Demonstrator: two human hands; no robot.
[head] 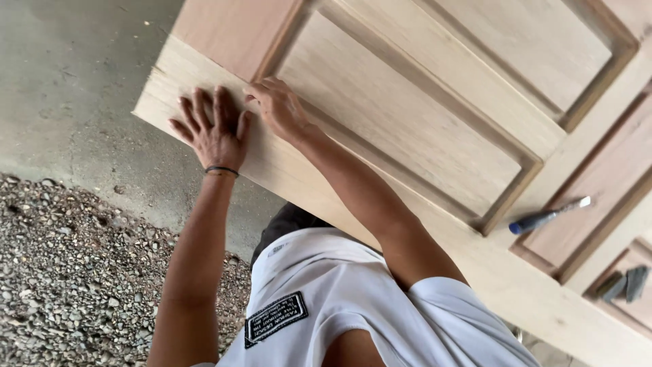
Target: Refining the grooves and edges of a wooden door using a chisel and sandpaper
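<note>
A pale unfinished wooden door [421, 129] lies flat and fills the upper and right part of the head view, its frame running diagonally from the upper left down to the lower right. Both of the person's hands rest on the door's near frame rail, close to its left corner. The left hand [212, 129] lies palm down with the fingers spread and flat on the bare wood, holding nothing; a thin dark band [222, 170] circles its wrist. The right hand [278, 109] sits just beside it, thumb side nearly touching the left hand, fingers curled and pressed together against the moulded edge where the rail meets the recessed panel [401, 115]; it grips nothing that can be seen.

The person wears a white shirt [353, 306] with a dark rectangular patch [275, 318] on it, seen at the bottom edge of the view.

Farther along the door, toward its right end, a pen-like tool with a blue grip and a grey tip [549, 216] lies on a second recessed panel, well apart from both hands. Near the door's lower right edge two small dark grey pieces [626, 284] lie side by side in another recess.

Beyond the door's left corner is a grey concrete floor [75, 88], and below that a stretch of loose gravel [75, 272]
</note>
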